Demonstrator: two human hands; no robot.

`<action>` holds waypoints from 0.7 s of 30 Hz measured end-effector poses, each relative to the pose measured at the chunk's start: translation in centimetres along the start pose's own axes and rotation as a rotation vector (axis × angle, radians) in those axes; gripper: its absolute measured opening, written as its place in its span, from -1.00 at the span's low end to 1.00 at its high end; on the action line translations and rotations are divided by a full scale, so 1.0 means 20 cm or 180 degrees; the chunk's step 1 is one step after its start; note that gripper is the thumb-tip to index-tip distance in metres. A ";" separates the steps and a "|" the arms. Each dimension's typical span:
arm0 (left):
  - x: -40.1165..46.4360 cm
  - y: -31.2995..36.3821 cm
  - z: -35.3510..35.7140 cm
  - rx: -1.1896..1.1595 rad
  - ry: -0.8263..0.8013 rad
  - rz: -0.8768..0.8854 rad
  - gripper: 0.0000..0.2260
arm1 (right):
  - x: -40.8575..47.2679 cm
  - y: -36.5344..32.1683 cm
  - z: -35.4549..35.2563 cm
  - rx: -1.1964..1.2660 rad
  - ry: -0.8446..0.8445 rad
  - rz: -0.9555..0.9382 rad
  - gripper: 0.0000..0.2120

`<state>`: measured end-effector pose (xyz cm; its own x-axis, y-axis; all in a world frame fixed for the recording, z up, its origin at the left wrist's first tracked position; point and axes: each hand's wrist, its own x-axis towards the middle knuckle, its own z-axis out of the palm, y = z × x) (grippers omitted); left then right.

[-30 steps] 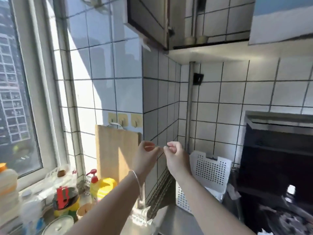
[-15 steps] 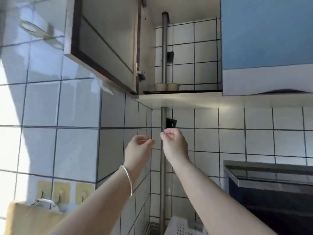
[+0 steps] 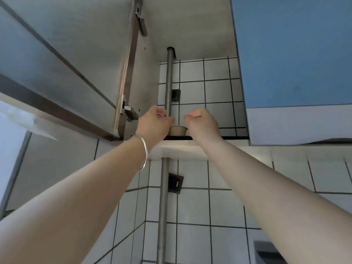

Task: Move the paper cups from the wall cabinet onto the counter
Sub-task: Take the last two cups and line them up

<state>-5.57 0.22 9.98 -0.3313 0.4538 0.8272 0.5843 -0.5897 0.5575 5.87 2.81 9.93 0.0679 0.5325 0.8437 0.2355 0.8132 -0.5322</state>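
Head view looks steeply up at an open wall cabinet (image 3: 190, 35) in the top middle of the frame, and both bare arms reach up from the lower corners toward its shelf (image 3: 234, 138). One cup (image 3: 178, 130) stands upright on the shelf just above the frame's centre, a short tan cup whose rim and upper wall show between the two hands; its lower left side is hidden behind the left hand. Whether a second cup stands behind that hand cannot be told. Left hand (image 3: 154, 123), with a thin silver bangle (image 3: 144, 155) on the wrist, is raised in front of the shelf edge with its fingers curled loosely inward, its grip half closed and holding nothing that can be seen; it overlaps the cup's left edge in the picture, but contact cannot be told. Right hand (image 3: 202, 122) is just right of the cup, fingers likewise curled into a loose, empty grip, close to the cup's rim without clearly touching it. A grey pipe (image 3: 168, 88) runs straight up the tiled back wall through the cabinet, behind the left hand, and continues below the shelf toward the bottom of the frame. An open door (image 3: 62, 60) fills the upper left, its hinge (image 3: 129, 113) just left of the left hand. A closed blue door (image 3: 293, 50) fills the upper right. White tiles (image 3: 219, 206) cover the wall below the cabinet.
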 end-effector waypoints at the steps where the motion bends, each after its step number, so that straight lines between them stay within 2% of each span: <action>1: 0.06 -0.02 0.01 0.0134 0.0024 0.0038 -0.74 | 0.05 0.02 0.00 -0.0123 -0.0002 -0.0079 -0.77; 6: 0.39 -0.10 0.06 0.1200 -0.0329 0.0243 -0.75 | 0.31 0.11 0.04 -0.0649 -0.0244 -0.0113 -0.72; 8: 0.50 -0.09 0.10 0.1588 -0.0523 0.0232 -0.83 | 0.43 0.12 0.07 -0.1083 -0.0521 0.0035 -0.80; 9: 0.55 -0.09 0.11 0.1793 -0.0615 0.0222 -0.83 | 0.48 0.11 0.09 -0.1344 -0.0629 0.0104 -0.87; 12: 0.65 -0.11 0.15 0.2147 -0.0734 0.0149 -0.73 | 0.60 0.12 0.15 -0.1835 -0.0865 0.0244 -0.85; 14: 0.70 -0.15 0.17 0.2313 -0.0832 0.0112 -0.71 | 0.65 0.13 0.20 -0.2037 -0.1060 0.0332 -0.66; 18: 0.74 -0.21 0.21 0.2641 -0.1147 -0.0006 -0.64 | 0.72 0.14 0.26 -0.2505 -0.1447 0.0605 -0.53; 21: 0.76 -0.23 0.22 0.2775 -0.1272 -0.0060 -0.57 | 0.77 0.18 0.28 -0.2481 -0.1494 0.0888 -0.41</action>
<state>-10.06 12.79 19.58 -0.1634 0.7475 0.6439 0.9806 0.0515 0.1891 2.43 15.33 20.67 -0.1369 0.8616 0.4887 0.8615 0.3471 -0.3706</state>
